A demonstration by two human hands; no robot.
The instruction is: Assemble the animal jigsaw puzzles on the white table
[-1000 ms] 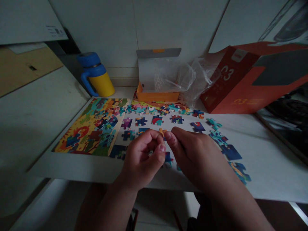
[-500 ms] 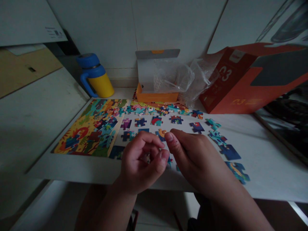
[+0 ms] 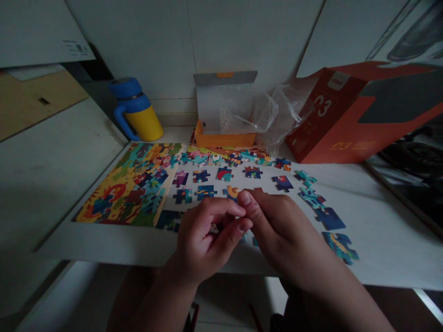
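Note:
Over the front of the white table, my left hand [image 3: 209, 242] is half curled. Its index finger and thumb are a little apart, their tips against my other hand, and nothing shows between them. My right hand [image 3: 285, 226] is closed, back upward, its thumb pressed along the folded fingers. Whatever it may hold is hidden. Behind the hands lie loose jigsaw pieces, among them one with a red curve [image 3: 225, 174] and a blue one with a yellow pattern [image 3: 206, 192]. A dark blue piece [image 3: 330, 218] belongs to a column on the right. Other pieces are partly covered by my hands.
A colourful picture sheet [image 3: 119, 184] with pieces on it lies at left. Behind stand a blue and yellow flask [image 3: 147, 120], an open orange box [image 3: 226, 139], crumpled clear plastic [image 3: 277, 113] and a large orange carton [image 3: 332, 115]. The table's front edge runs below my hands.
My left hand has shifted slightly down and right, so its fingertips now meet my right hand. The right hand has barely moved. The pieces lie as before.

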